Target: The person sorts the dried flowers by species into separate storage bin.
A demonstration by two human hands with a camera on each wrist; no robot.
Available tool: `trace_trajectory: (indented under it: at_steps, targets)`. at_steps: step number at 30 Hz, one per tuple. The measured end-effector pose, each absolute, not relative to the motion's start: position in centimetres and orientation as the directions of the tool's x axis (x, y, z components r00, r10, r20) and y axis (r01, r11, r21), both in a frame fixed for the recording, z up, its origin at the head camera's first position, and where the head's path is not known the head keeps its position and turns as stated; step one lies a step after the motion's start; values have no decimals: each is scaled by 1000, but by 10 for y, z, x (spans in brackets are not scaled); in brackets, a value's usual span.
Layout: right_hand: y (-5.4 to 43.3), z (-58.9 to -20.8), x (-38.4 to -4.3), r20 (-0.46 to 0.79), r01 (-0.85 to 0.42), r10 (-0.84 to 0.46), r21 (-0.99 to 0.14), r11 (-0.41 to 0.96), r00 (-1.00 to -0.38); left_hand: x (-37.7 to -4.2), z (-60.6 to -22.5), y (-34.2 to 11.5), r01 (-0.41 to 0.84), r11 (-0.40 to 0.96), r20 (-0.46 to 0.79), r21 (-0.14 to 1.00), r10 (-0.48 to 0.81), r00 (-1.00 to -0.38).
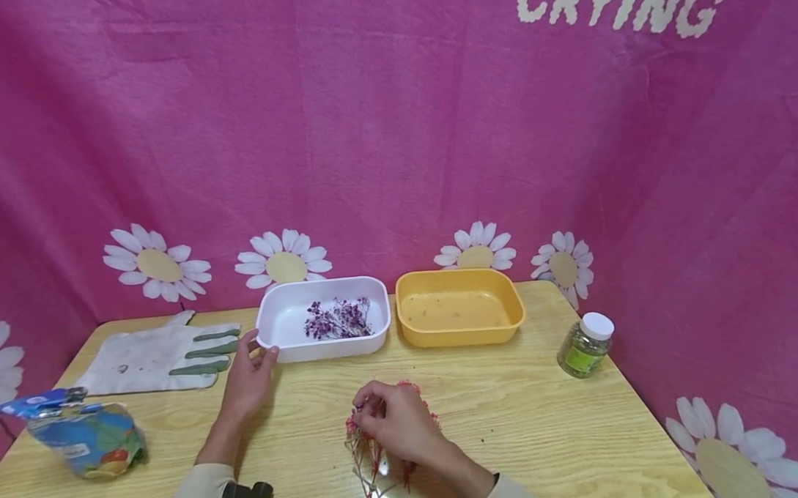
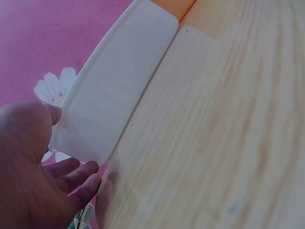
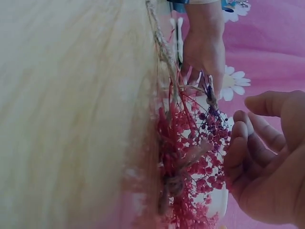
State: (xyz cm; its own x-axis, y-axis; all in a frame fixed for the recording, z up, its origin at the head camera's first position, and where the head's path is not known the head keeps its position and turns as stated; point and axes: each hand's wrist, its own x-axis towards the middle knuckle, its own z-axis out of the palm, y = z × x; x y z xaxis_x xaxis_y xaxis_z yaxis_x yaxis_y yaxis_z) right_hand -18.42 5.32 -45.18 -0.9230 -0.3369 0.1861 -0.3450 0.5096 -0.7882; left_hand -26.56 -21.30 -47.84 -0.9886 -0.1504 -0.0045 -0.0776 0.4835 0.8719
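Observation:
My left hand holds the front left corner of a white plastic tray. In the left wrist view its thumb lies at the tray's rim and the other fingers are by the end wall. Dried purple flowers lie inside that tray. Over a bunch of dried pink flowers on the table is my right hand, fingers loosely bent, thumb apart from them. A small purple sprig stands among the pink ones, close to the fingertips. Twine shows around the pink stems.
A yellow tray with a few crumbs stands right of the white one. A lidded jar is near the right table edge. At left lie a work glove and a colourful pouch. A pink cloth hangs behind the table.

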Motion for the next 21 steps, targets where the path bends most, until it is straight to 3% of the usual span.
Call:
trace_trajectory:
  at_steps: [9, 21]
  targets:
    - [57, -460, -189, 187, -416, -398, -655, 630, -898, -267, -478, -212, -98, 490, -21, 866, -161, -987]
    - [58, -466, -191, 142, -396, -387, -557, 730, -911, -265, -476, -212, -109, 485, -35, 868, -159, -987]
